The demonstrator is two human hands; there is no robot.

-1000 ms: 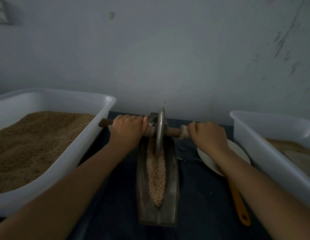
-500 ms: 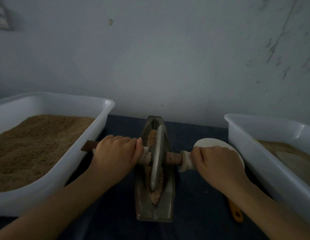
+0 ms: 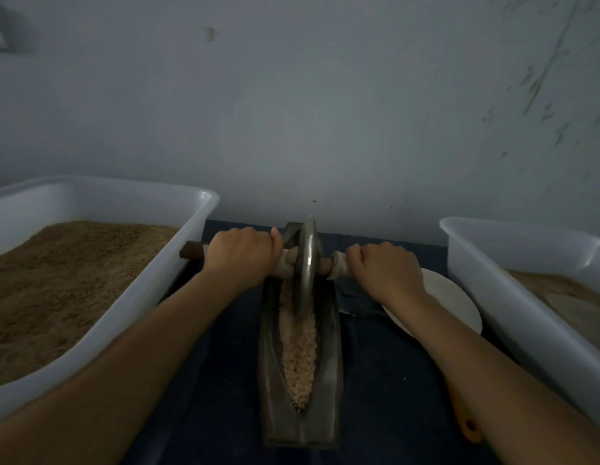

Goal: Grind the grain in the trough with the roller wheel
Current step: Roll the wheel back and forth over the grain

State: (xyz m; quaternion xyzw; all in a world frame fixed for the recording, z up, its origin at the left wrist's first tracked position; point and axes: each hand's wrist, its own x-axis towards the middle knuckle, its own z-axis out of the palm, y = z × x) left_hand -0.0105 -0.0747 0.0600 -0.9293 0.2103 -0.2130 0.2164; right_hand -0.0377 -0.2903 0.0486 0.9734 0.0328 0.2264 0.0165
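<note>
A long, dark metal trough [image 3: 327,380] lies lengthwise on the dark cloth in front of me, with pale grain [image 3: 300,347] along its groove. The metal roller wheel [image 3: 307,266] stands on edge near the trough's far end, on a wooden axle handle [image 3: 193,253]. My left hand [image 3: 241,260] grips the axle left of the wheel. My right hand [image 3: 385,270] grips it on the right, beside a pale cloth wrapping. Both arms are stretched forward.
A white plastic tub [image 3: 191,236] of brown grain stands at the left, and another white tub [image 3: 486,283] at the right. A white plate [image 3: 459,307] and an orange handle [image 3: 469,427] lie under my right forearm. A grey wall rises close behind.
The wheel rolled toward me to the trough's near half, then back to the far end. Both hands kept their grip on the axle throughout.
</note>
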